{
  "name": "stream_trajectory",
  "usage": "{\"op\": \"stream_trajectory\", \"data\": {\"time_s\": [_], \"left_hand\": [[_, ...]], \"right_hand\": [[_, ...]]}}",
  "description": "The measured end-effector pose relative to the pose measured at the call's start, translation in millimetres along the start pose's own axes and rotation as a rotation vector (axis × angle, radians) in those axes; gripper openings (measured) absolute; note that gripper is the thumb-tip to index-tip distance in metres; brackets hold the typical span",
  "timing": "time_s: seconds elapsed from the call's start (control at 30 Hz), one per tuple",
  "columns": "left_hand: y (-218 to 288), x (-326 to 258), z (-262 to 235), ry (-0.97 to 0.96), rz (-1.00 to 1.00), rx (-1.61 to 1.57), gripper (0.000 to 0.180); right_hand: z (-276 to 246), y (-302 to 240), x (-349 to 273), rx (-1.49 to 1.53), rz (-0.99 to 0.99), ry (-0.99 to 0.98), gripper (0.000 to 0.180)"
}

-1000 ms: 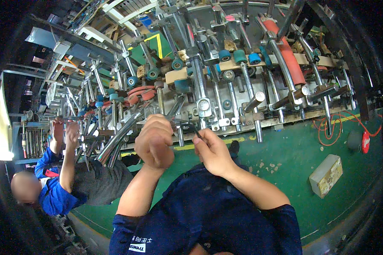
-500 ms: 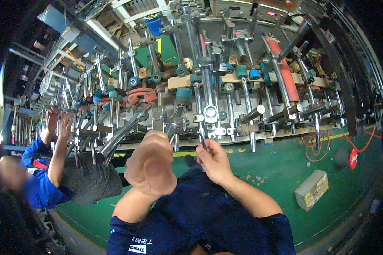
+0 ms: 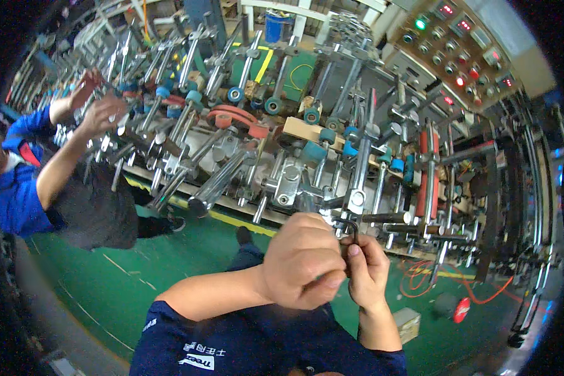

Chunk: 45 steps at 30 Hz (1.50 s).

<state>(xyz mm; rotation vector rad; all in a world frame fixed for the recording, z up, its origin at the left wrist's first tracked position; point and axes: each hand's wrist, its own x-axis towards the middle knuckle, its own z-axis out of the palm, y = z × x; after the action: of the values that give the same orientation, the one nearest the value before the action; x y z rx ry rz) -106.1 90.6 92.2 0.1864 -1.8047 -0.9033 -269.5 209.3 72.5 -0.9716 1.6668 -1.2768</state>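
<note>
Bare right hand (image 3: pixel 368 274) pinches bent black metal hex key (image 3: pixel 356 232) between thumb and closed fingers, short arm pointing toward bare left hand (image 3: pixel 302 260). Left fingers curl into fist; whether they grip anything, cannot tell. Key sits near shiny chrome clamp block (image 3: pixel 355 200). Co-worker in blue shirt (image 3: pixel 20 216) stands at left on green floor (image 3: pixel 84 269).

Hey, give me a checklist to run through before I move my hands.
1. Hex key gripped in right hand: ok.
2. Key's tip seated: cannot tell, too small to make out beside the left hand.
3. Left hand's grip: cannot tell; it is curled, with its palm hidden.
4. Co-worker's hands apart from yours: ok.
5. Floor free of loose objects: not ok; a block lies to your right.
</note>
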Motion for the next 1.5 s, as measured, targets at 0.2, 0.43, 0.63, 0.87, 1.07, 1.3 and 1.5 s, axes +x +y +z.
{"op": "stream_trajectory", "data": {"time_s": [0.2, 0.43, 0.63, 0.87, 1.07, 1.3, 1.5], "left_hand": [[-3.7, -9.0, 10.6, 0.121, 0.031, -0.101, 0.028], [-4.8, -6.1, -1.7, 0.142, 0.064, -0.161, 0.039], [-8.2, -9.2, -5.5, 0.084, 0.062, -0.195, 0.043], [-5.7, -6.8, -8.5, 0.016, 0.040, -0.166, 0.039], [-6.0, -2.9, -13.3, -0.072, 0.026, -0.139, 0.037], [-0.2, -0.5, -19.7, -0.122, -0.004, -0.062, 0.030], [-1.2, 4.2, -19.1, -0.114, 0.018, -0.051, 0.026]], "right_hand": [[-2.6, -19.3, 26.3, -0.371, -0.251, -0.016, 0.016], [9.2, -58.9, 41.1, -0.540, -0.179, -0.022, 0.014], [12.7, -54.9, 28.3, -0.484, -0.165, -0.007, 0.013], [23.5, -25.5, 4.5, -0.044, -0.122, 0.105, 0.016], [29.2, -5.6, -1.4, 0.044, -0.032, 0.148, 0.016], [28.9, 0.0, -0.3, 0.149, 0.013, 0.132, 0.017], [20.5, -0.4, 5.4, 0.140, 0.052, 0.106, 0.021]]}}
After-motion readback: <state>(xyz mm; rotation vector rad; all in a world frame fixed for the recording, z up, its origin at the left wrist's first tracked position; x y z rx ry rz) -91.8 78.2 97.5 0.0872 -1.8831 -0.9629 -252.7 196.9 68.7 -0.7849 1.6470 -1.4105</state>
